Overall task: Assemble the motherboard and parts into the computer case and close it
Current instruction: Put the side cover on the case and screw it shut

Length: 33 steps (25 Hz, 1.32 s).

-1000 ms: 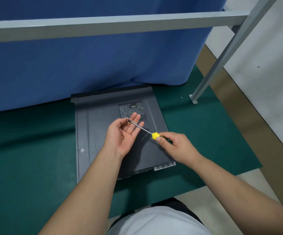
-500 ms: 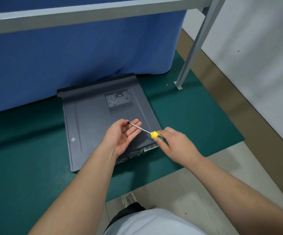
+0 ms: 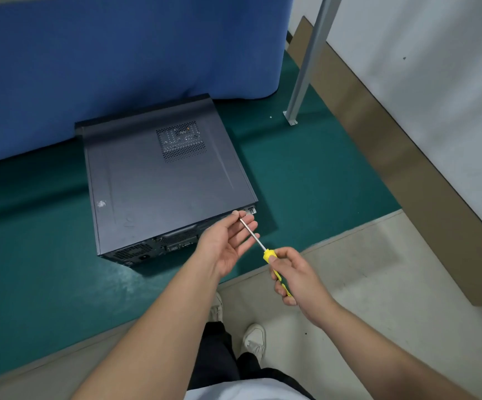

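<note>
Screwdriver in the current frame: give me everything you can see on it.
The screwdriver has a thin, bare metal shaft and a yellow handle that looks like plastic. The right hand grips the handle, fingers curled round it, covering most of it. It is held in the air, slanted, tip pointing up and away toward the near right corner of the computer case. The left hand, palm up and fingers nearly straight, holds the tip end at its fingertips. Whether the tip carries a screw cannot be told.
</note>
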Each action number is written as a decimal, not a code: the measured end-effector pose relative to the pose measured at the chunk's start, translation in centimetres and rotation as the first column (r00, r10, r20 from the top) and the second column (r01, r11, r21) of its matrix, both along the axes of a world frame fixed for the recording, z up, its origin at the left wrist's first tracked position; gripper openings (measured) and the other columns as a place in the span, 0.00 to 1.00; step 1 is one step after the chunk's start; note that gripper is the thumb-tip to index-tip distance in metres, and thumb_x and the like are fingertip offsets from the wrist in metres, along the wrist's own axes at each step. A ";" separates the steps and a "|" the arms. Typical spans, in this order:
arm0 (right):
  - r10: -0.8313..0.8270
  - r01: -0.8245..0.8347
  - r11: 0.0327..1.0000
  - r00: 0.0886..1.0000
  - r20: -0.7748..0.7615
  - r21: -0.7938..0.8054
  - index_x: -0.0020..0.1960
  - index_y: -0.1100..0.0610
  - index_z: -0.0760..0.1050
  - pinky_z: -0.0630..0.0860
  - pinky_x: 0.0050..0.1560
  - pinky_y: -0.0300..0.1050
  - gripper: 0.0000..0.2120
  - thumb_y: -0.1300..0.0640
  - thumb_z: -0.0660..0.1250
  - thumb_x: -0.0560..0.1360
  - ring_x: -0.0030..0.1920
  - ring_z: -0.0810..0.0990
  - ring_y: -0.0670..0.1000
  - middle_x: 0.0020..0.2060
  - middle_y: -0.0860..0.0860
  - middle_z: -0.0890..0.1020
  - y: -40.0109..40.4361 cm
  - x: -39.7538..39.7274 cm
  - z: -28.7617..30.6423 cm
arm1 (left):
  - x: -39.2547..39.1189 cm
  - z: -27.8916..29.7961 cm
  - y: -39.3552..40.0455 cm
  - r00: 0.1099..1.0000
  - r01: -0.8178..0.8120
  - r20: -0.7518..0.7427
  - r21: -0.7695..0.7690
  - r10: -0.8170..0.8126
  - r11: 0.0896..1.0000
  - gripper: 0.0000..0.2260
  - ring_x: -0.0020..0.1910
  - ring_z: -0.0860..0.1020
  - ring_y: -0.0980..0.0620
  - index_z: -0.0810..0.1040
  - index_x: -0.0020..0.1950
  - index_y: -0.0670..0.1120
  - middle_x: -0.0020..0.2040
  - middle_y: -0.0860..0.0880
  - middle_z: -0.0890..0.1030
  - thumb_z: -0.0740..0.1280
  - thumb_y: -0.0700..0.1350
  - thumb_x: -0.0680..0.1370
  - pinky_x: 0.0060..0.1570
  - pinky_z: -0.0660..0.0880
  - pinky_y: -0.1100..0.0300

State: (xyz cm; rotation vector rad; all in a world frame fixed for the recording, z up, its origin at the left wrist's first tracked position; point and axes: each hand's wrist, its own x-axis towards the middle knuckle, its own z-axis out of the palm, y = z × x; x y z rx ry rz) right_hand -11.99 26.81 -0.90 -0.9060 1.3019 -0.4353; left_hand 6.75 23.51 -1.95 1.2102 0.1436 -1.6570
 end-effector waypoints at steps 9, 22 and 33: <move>-0.105 0.105 0.994 0.994 0.022 -0.013 0.46 0.46 0.78 0.60 0.24 0.38 0.05 0.51 0.69 0.81 0.28 0.70 0.48 0.35 0.48 0.76 0.4 0.2 -3.1 | -1.4 -2.0 -1.8 0.992 0.071 0.096 0.053 -0.076 0.996 0.09 0.50 0.87 0.49 0.82 0.59 0.41 0.52 0.45 0.87 0.65 0.43 0.84 0.44 0.84 0.52; -0.195 0.197 0.979 0.980 0.029 -0.048 0.48 0.49 0.77 0.60 0.24 0.38 0.04 0.53 0.68 0.82 0.28 0.69 0.48 0.35 0.48 0.76 0.3 1.4 -3.4 | -0.7 -1.9 -3.3 0.982 0.144 0.114 0.078 -0.152 0.987 0.08 0.49 0.87 0.50 0.82 0.58 0.41 0.51 0.45 0.87 0.67 0.42 0.83 0.42 0.84 0.51; -0.213 0.212 0.974 0.977 0.006 -0.076 0.52 0.54 0.76 0.63 0.23 0.38 0.05 0.53 0.68 0.82 0.27 0.69 0.48 0.36 0.49 0.76 0.3 1.7 -3.1 | -0.9 -1.8 -3.3 0.984 0.123 0.123 0.074 -0.132 0.990 0.09 0.49 0.87 0.49 0.82 0.59 0.40 0.51 0.44 0.87 0.66 0.43 0.83 0.44 0.84 0.53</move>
